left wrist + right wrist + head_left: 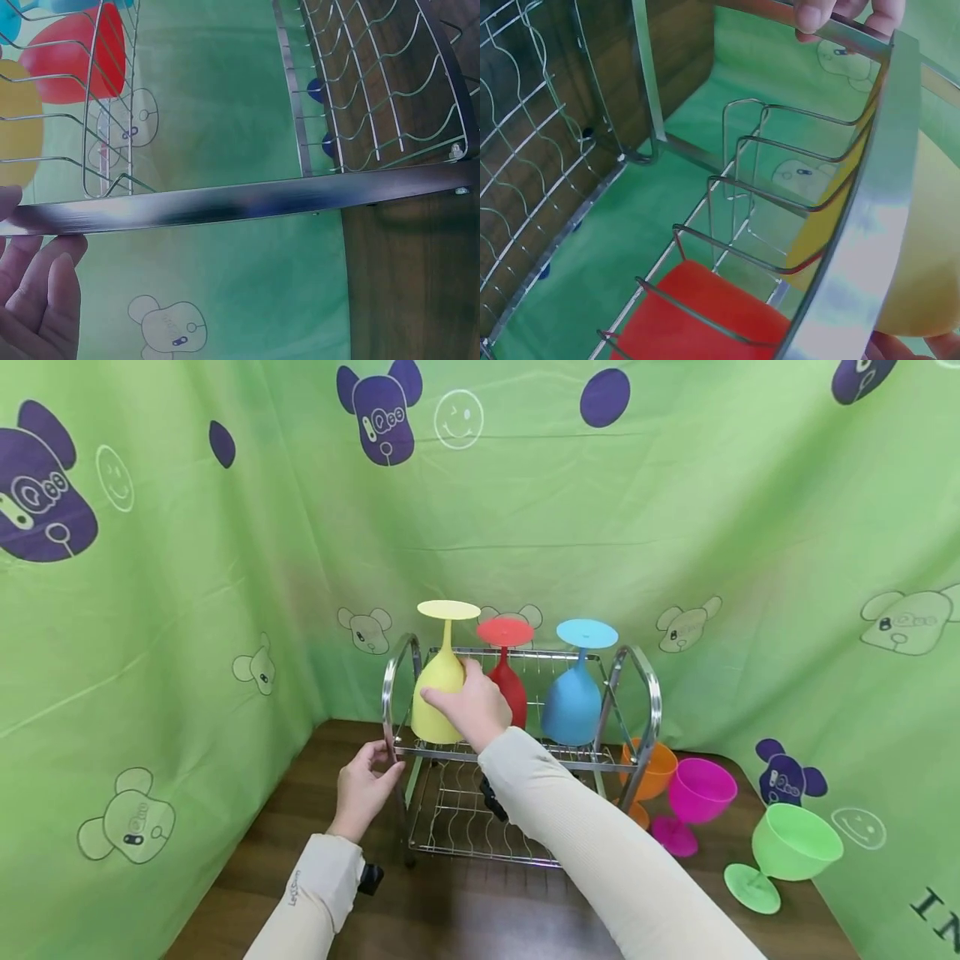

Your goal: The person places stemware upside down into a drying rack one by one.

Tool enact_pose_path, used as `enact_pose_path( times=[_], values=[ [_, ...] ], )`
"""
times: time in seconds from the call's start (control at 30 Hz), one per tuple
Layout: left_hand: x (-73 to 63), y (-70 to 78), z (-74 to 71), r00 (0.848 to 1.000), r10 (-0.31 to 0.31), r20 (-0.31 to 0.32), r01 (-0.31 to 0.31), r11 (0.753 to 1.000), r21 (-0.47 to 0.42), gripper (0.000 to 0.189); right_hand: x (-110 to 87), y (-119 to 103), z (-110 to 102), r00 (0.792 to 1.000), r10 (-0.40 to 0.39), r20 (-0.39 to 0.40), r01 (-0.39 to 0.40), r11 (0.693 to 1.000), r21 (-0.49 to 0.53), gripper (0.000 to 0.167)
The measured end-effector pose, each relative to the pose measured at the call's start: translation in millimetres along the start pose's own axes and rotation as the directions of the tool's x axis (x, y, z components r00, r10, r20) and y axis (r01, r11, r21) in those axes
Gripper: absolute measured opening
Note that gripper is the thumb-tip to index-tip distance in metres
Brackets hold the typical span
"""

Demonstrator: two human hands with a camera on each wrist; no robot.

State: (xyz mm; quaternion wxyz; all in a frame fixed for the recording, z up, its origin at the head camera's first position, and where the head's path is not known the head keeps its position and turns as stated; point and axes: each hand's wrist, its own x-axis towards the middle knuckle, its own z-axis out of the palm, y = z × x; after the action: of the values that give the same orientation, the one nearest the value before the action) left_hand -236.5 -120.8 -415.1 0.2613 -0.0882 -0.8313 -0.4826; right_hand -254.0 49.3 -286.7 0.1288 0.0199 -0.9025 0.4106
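Observation:
My right hand (476, 703) holds a yellow goblet (432, 723) by its bowl, which is upside down with its foot on top. The goblet is at the left end of the upper tier of a metal dish rack (387, 702). Beside it stand an upturned red goblet (506, 631) and, further right, an upturned blue goblet (572, 706). My left hand (363, 789) pinches the rack's left front post; in the left wrist view, its fingers (64, 289) lie around the flat metal bar (225, 199). Red and yellow bowls also show through the wires in the right wrist view.
Right of the rack, an orange goblet (654, 770), a magenta goblet (701, 791) and a tilted light green goblet (797, 841) are on the wooden table (442, 918). The orange one is partly hidden by the rack. A printed green cloth (480, 527) hangs behind and at both sides.

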Motion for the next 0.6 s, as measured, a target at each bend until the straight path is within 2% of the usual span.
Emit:
enact_pose_path(
  times=[0.23,0.43,0.6],
  values=[
    [0.0,-0.7,-2.1,0.999,0.017,0.041,-0.019,0.998,0.060,0.027,7.4,1,1,0.998,0.022,0.051,-0.021,1.000,-0.017,0.070],
    [3.5,-1.9,-3.1,0.998,-0.004,0.070,0.000,0.998,0.062,0.027,15.3,-3,4,0.995,0.079,0.067,-0.083,0.995,0.058,0.068],
    [2.6,-1.4,-3.2,0.994,0.000,0.109,-0.006,0.998,0.057,0.028,15.7,-2,8,0.991,0.086,0.106,-0.092,0.994,0.056,0.068]
  ],
)
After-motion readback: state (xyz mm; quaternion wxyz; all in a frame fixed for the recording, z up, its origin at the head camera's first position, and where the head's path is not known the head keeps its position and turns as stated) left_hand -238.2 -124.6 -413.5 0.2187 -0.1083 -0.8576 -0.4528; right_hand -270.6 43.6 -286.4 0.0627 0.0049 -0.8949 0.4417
